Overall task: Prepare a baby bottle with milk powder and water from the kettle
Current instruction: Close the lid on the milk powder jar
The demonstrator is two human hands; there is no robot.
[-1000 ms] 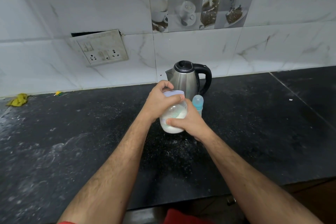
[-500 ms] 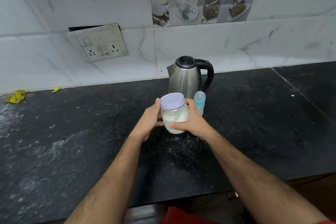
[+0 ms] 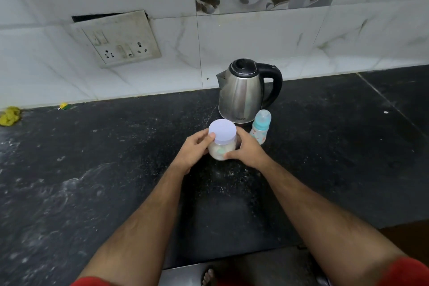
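Dark counter [image 3: 92,181] roomy leftward; both hands' fingers [image 3: 210,138] wrap lidded powder jar [image 3: 222,144] (kettle [image 3: 243,93], bottle [image 3: 260,126] behind).

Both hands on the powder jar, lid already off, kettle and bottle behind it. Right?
Not quite: the head view shows the lid on the jar. The rest holds: left hand and right hand grip it, kettle and bottle behind.

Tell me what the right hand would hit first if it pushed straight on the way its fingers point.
The right hand is already wrapped on the powder jar, fingers pointing leftward; past the jar it would likely meet the left hand.
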